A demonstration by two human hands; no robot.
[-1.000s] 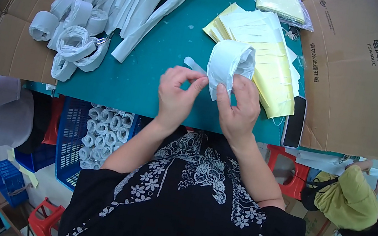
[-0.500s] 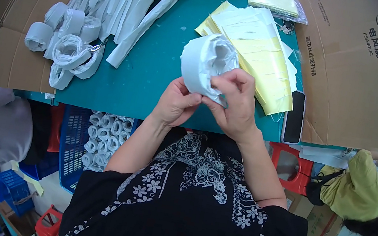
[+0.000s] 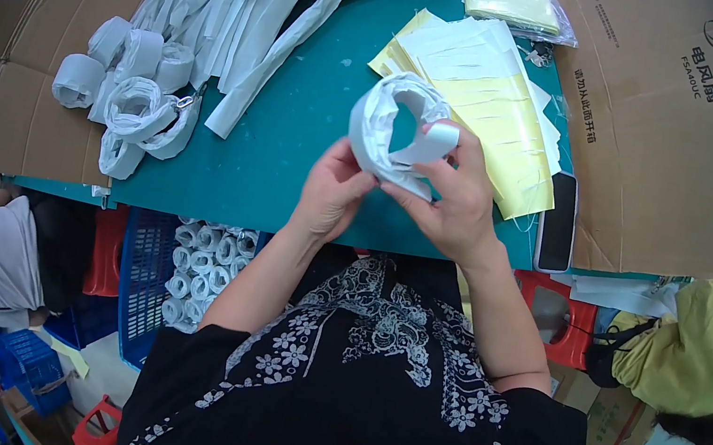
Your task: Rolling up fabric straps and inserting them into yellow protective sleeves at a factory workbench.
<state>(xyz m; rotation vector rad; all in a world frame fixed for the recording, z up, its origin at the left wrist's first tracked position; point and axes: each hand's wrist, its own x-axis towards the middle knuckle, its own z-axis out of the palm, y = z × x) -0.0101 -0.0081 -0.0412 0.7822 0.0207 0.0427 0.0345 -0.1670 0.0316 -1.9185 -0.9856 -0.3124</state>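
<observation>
A white coiled strip (image 3: 375, 128) with a crinkled edge is held up over the front of the table, its round opening facing me. My left hand (image 3: 334, 190) pinches its lower left side between thumb and fingers. My right hand (image 3: 460, 203) is closed on its lower right side, thumb along the bottom, with the upper fingers curled by the opening. A short, smooth white flap shows beside those fingers; whether it is the strip's end I cannot tell. Behind the coil lie yellow-and-white slit sheets (image 3: 501, 105).
Finished white rolls (image 3: 136, 109) are heaped on the left of the green table (image 3: 307, 71), below long white strips (image 3: 258, 24). Cardboard (image 3: 672, 164) walls both sides. A dark phone-like slab (image 3: 558, 222) lies at right. A blue crate (image 3: 142, 290) holds several rolls. Other people sit at both sides.
The coil has turned so its opening faces me more fully. My right fingers have moved up, and a white flap now shows beside them. The whole view has shifted slightly.
</observation>
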